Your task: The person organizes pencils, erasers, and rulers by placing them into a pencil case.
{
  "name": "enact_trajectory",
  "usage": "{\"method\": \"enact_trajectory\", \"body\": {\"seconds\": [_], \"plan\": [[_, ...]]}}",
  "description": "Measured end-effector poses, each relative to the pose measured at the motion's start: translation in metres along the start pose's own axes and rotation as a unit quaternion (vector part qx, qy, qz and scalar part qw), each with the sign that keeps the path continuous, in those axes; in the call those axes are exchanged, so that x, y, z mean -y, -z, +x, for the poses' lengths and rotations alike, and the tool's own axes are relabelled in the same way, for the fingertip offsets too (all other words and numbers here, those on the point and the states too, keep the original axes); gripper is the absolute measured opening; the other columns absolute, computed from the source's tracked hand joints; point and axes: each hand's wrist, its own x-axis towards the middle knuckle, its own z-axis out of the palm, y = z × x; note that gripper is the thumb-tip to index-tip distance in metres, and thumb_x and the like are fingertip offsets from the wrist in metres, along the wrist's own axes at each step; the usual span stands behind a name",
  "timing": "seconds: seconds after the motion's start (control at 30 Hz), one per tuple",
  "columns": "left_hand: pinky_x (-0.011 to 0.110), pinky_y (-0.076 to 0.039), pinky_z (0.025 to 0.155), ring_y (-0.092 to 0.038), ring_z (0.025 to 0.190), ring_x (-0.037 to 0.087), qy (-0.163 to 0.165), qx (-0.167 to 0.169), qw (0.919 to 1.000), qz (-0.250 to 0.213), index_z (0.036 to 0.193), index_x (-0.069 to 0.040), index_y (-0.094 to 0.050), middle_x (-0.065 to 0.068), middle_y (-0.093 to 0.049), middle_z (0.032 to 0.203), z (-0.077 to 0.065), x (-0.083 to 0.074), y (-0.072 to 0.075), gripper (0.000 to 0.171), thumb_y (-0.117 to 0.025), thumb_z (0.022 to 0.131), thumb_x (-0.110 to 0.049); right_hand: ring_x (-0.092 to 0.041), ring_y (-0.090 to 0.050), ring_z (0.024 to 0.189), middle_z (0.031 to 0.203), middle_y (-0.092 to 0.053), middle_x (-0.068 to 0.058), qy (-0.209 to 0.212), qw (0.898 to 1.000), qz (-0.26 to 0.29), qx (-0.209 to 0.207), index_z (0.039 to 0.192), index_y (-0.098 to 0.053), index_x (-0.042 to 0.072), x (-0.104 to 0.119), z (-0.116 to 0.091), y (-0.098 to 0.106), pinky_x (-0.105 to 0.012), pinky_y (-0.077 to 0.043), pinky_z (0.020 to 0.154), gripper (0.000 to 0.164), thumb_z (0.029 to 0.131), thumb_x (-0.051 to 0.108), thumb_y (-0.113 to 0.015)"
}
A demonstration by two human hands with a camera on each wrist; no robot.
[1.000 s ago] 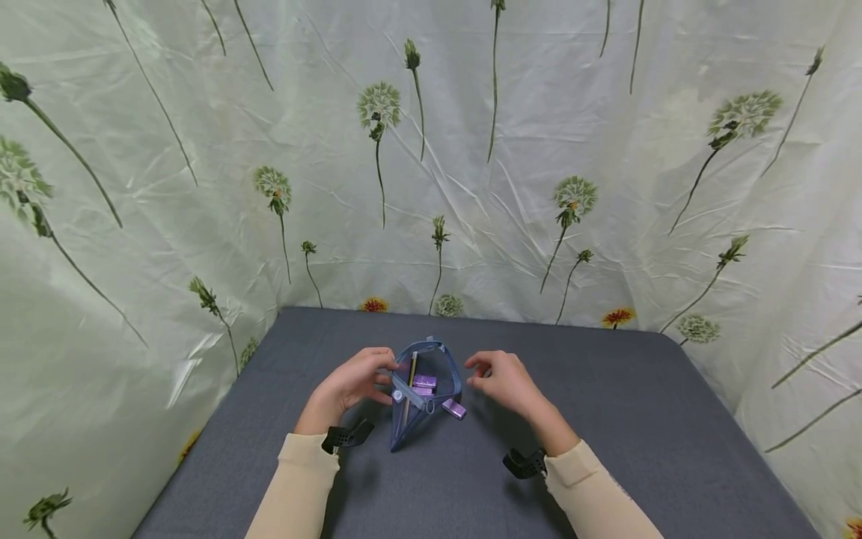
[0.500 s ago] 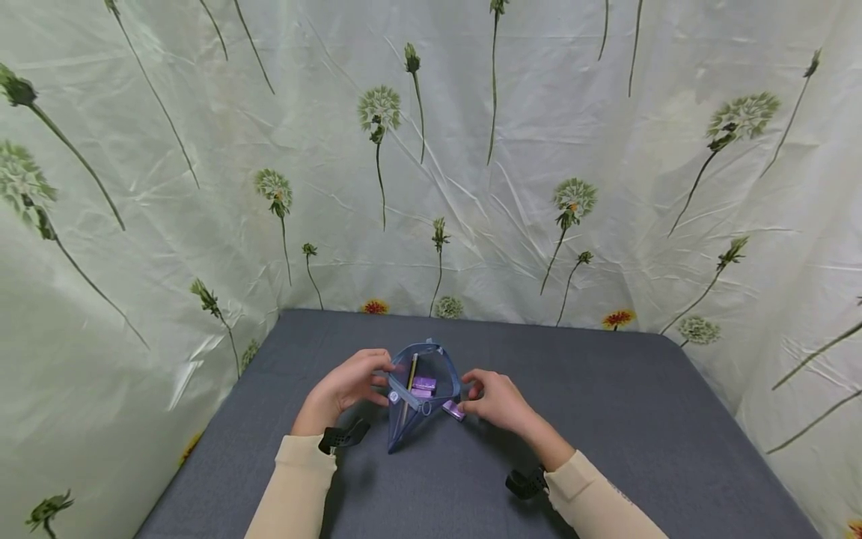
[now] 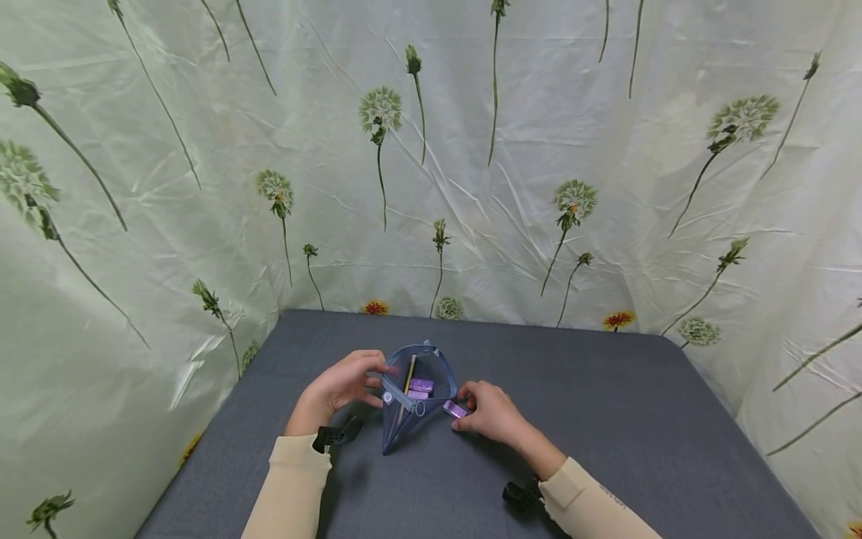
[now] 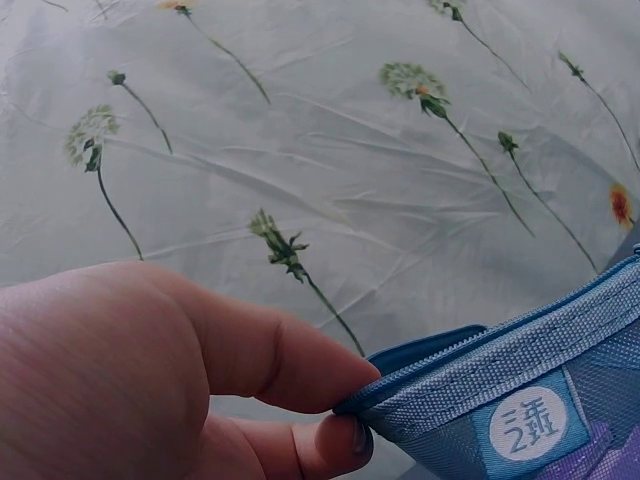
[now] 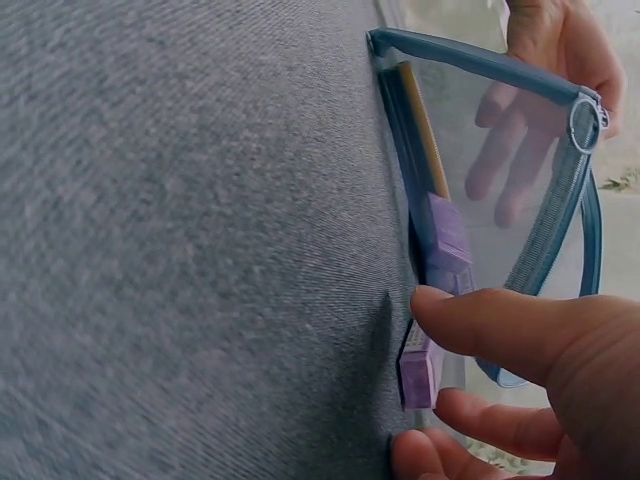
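Observation:
A blue mesh zip pouch [image 3: 396, 428] sits tilted on the dark table with its mouth spread wide. Inside lie a pencil [image 3: 410, 373] and two small purple blocks [image 3: 421, 385]. My left hand [image 3: 345, 380] pinches the pouch's zipper edge [image 4: 455, 375] between thumb and forefinger, beside a round white label [image 4: 520, 425]. On the table, close to the pouch's right side, lies a loose purple block [image 3: 455, 409]. Thumb and fingers of my right hand [image 3: 497, 413] straddle this block; in the right wrist view the thumb [image 5: 500, 325] covers part of it, and firm contact is unclear.
A grey-blue cloth covers the table [image 3: 606, 419]. Behind and at the sides hangs a pale curtain [image 3: 471, 187] printed with dandelions. A black band [image 3: 340, 433] sits on the left wrist, and another [image 3: 521, 494] by the right sleeve.
My right hand has come down and left, bringing thumb and fingers around the loose purple block. The left hand and pouch have shifted slightly left, and the left hand still pinches the pouch edge.

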Motion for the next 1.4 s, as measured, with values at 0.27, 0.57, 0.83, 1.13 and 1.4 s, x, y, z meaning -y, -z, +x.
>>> {"method": "enact_trajectory", "body": {"seconds": [0.27,0.57,0.83,1.13,1.4], "plan": [[0.046,-0.058,0.065,-0.069,0.093,0.03,-0.005,0.001,1.0,0.002,0.075,-0.011,-0.048,0.031,-0.051,0.138,-0.001,-0.001,0.0,0.026,-0.051,0.101,-0.012,-0.013,-0.049,0.067,0.079,-0.057,0.002,0.0,1.0,-0.004,-0.025,0.091,-0.068,0.016,-0.001,-0.001,-0.006,-0.033,-0.04,0.059,0.034,0.068,0.023,-0.092],[0.047,-0.058,0.066,-0.069,0.096,0.033,-0.008,0.0,1.0,0.005,0.075,-0.011,-0.048,0.031,-0.05,0.139,-0.004,-0.001,-0.001,0.027,-0.05,0.102,-0.012,-0.008,-0.049,0.059,0.068,-0.056,0.007,0.015,0.999,0.014,-0.027,0.087,-0.069,0.016,-0.001,-0.002,-0.007,-0.029,-0.039,0.055,0.026,0.071,0.018,-0.089],[0.05,-0.057,0.068,-0.068,0.094,0.033,-0.009,0.0,0.9999,0.007,0.075,-0.011,-0.048,0.03,-0.05,0.138,-0.003,-0.001,-0.002,0.027,-0.051,0.101,-0.013,-0.006,-0.049,0.056,0.063,-0.056,0.007,0.017,0.999,0.037,-0.021,0.082,-0.068,0.015,-0.003,-0.002,-0.006,-0.027,-0.04,0.054,0.021,0.073,0.011,-0.087],[0.05,-0.057,0.067,-0.067,0.094,0.033,-0.006,0.002,0.9999,0.009,0.075,-0.01,-0.048,0.03,-0.048,0.139,0.0,0.0,-0.003,0.026,-0.051,0.101,-0.013,-0.007,-0.049,0.056,0.063,-0.056,0.008,0.012,0.999,0.032,-0.027,0.079,-0.069,0.013,-0.004,-0.006,-0.001,-0.027,-0.04,0.053,0.019,0.072,0.006,-0.085],[0.049,-0.057,0.065,-0.066,0.091,0.031,-0.009,0.007,0.9999,0.008,0.076,-0.009,-0.047,0.03,-0.046,0.139,0.002,0.0,-0.005,0.025,-0.051,0.1,-0.013,-0.008,-0.049,0.057,0.064,-0.056,0.008,0.01,0.999,0.024,-0.032,0.079,-0.07,0.013,-0.005,-0.008,0.003,-0.028,-0.04,0.054,0.018,0.072,0.005,-0.085]]}}
